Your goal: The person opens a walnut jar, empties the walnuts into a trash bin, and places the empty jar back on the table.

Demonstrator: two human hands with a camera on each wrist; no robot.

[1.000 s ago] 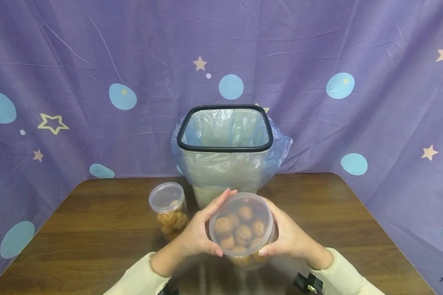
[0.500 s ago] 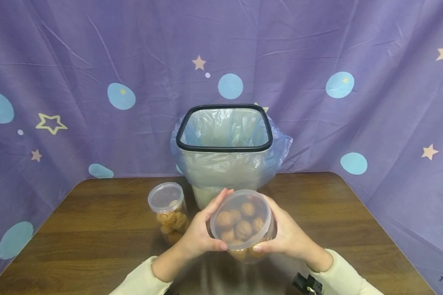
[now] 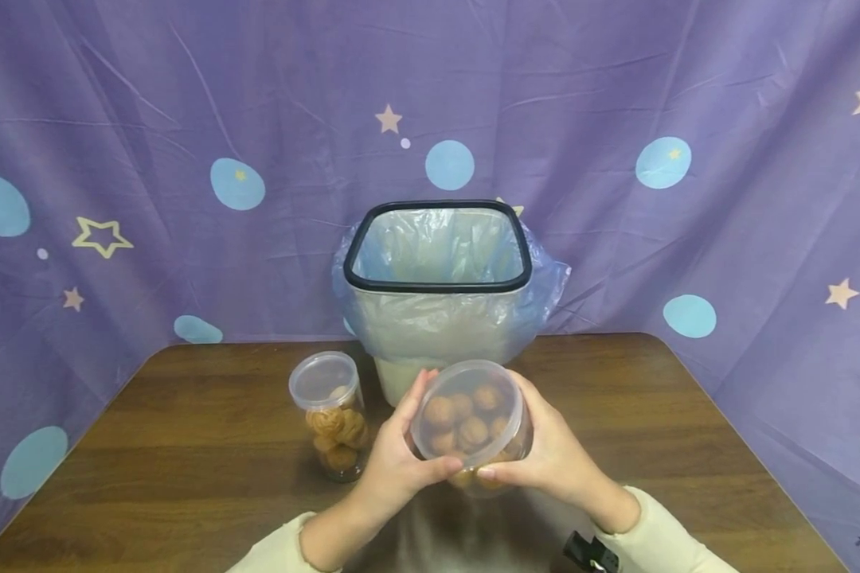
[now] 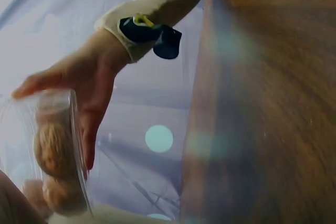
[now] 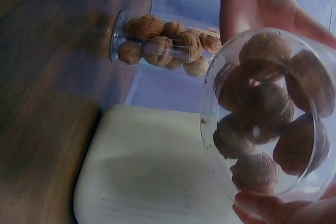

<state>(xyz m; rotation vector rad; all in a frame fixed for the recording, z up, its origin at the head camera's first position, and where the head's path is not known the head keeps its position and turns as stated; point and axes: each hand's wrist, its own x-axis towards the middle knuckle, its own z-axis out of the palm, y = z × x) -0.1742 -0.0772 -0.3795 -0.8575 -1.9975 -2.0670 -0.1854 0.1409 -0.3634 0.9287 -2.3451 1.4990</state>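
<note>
Both hands hold a clear plastic jar (image 3: pixel 473 477) of walnuts, raised in front of the bin. Its round translucent lid (image 3: pixel 466 410) is on, tilted toward the head camera. My left hand (image 3: pixel 394 461) grips the jar's left side, thumb across the front just under the lid's rim. On the other side my right hand (image 3: pixel 562 458) holds it the same way, the two thumbs near each other. The right wrist view shows walnuts (image 5: pixel 262 111) through the jar's base. A second, narrower lidded jar (image 3: pixel 327 390) of walnuts stands upright on the table, left of my left hand.
A pale bin (image 3: pixel 440 318) with a black rim (image 3: pixel 437 287) and a bluish plastic liner (image 3: pixel 548 282) stands behind the jars. Brown wood-grain table (image 3: pixel 186 446) lies under everything. A purple patterned curtain (image 3: pixel 559 95) hangs behind.
The held jar has risen a little toward the bin and tilts slightly more. The left thumb has moved inward along the jar's front. The standing jar and bin have stayed put.
</note>
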